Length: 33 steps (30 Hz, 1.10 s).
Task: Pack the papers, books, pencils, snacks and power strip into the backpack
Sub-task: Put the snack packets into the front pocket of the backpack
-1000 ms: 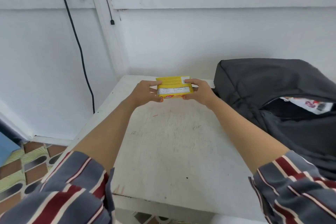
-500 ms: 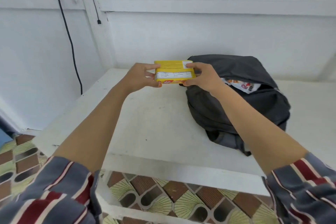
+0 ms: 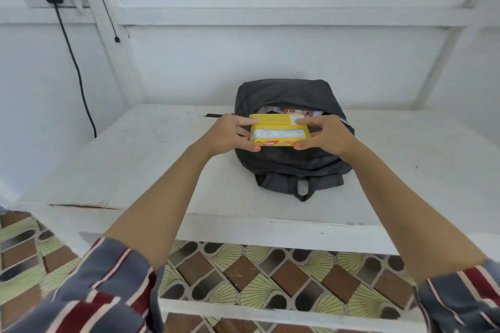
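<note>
A dark grey fabric backpack (image 3: 292,167) is set on a white flat-topped table (image 3: 135,170), towards the rear wall (image 3: 270,62). A yellow rectangular cardboard snack box (image 3: 278,130) is held over the backpack, its left end gripped by the left hand (image 3: 230,132), its right end by the right hand (image 3: 328,136). Printed packets (image 3: 286,110) are lodged inside the backpack's opening, behind the box. A black power cable (image 3: 72,53) is hung on the left wall (image 3: 27,84).

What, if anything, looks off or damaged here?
Only the table: a dark crack runs along its front left edge. The backpack lies open, and the left hand and right hand hold the yellow snack box at its opening. Nothing spilled.
</note>
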Motion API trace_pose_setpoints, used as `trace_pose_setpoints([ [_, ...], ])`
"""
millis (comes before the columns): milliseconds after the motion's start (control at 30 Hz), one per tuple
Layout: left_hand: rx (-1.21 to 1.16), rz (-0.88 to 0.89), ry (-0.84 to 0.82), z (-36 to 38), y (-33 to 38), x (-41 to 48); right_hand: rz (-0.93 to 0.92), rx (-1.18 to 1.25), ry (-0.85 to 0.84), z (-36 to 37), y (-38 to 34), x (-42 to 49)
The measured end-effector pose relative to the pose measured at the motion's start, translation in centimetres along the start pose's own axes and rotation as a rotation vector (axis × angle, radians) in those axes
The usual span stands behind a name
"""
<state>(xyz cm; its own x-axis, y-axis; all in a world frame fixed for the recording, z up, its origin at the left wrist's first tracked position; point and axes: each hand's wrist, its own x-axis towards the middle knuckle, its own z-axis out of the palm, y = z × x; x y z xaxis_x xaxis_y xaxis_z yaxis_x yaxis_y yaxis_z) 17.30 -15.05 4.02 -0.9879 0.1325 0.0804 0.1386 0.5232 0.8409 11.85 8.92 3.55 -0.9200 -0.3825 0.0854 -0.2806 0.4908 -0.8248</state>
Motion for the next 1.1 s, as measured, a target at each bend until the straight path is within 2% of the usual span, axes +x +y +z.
trace_pose_setpoints([
  [100, 0.047, 0.006, -0.041, 1.1, 0.6, 1.3, 0.018, -0.007, 0.008, -1.0, 0.6, -0.2],
  [367, 0.263, 0.052, -0.026, 1.9, -0.1, 6.1, -0.028, -0.127, 0.046, -2.2, 2.4, 2.6],
  [533, 0.343, 0.12, 0.095, 1.7, -0.5, 8.2, -0.051, -0.165, 0.179, -2.0, 3.2, 4.4],
  [800, 0.473, 0.4, 0.216, 1.7, -1.2, 9.3, -0.048, -0.318, 0.368, -1.3, 3.8, 5.5],
  [933, 0.487, 0.411, 0.201, 2.1, -1.9, 9.7, -0.063, -0.441, 0.466, -0.9, 3.7, 5.4],
  [1100, 0.399, 0.403, 0.154, 2.4, -2.6, 10.1, -0.23, -0.606, 0.599, -0.6, 4.4, 5.3],
])
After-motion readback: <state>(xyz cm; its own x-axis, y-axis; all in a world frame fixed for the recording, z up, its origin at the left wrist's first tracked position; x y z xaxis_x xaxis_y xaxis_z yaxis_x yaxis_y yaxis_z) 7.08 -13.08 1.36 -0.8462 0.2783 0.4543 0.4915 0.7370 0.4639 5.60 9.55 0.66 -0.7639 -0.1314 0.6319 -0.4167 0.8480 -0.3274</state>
